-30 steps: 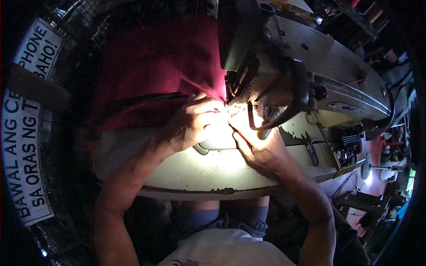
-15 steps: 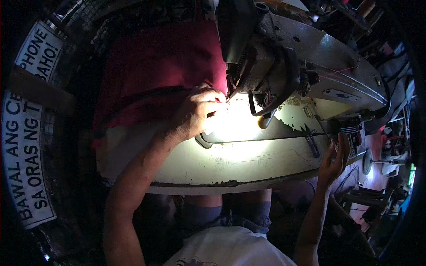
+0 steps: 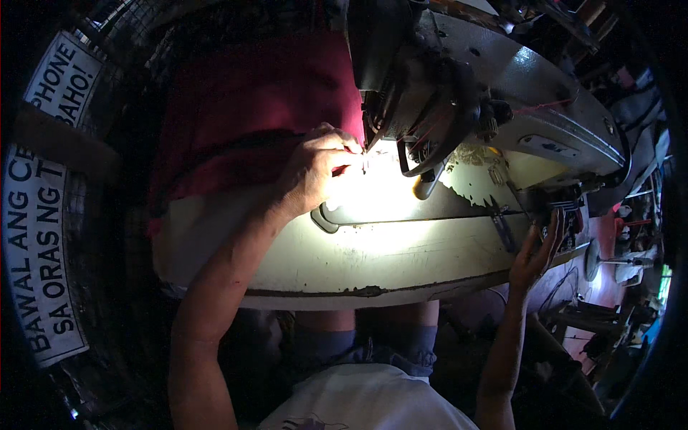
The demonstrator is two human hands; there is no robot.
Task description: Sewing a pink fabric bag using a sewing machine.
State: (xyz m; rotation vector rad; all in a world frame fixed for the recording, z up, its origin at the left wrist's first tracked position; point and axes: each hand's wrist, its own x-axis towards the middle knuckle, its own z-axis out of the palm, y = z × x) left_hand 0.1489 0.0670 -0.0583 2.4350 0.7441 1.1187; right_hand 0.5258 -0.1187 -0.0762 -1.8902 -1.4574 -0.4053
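A sewing machine (image 3: 512, 68) stands on a pale table (image 3: 301, 269), its lamp lighting the needle area brightly. Red cloth (image 3: 265, 93) lies to the left of the machine head, its right edge close to the needle. My left hand (image 3: 319, 168) is closed in a pinch at that edge, just left of the needle; glare hides the fingertips and what they pinch. My right hand (image 3: 534, 251) is raised at the table's right front edge with its fingers stretched out and apart. Closest to it are thread snips (image 3: 499, 223) with dark handles, lying on the table.
A dark curved guard (image 3: 469, 107) hangs at the front of the machine head. Lettered white signs (image 3: 46, 265) are at the far left. My legs (image 3: 326, 322) are under the table. A dark, cluttered room with a fan (image 3: 593, 259) lies beyond the right end.
The view has shifted slightly. My left hand stays at the cloth's edge by the needle. My right hand stays by the table's right edge, its fingers a little straighter.
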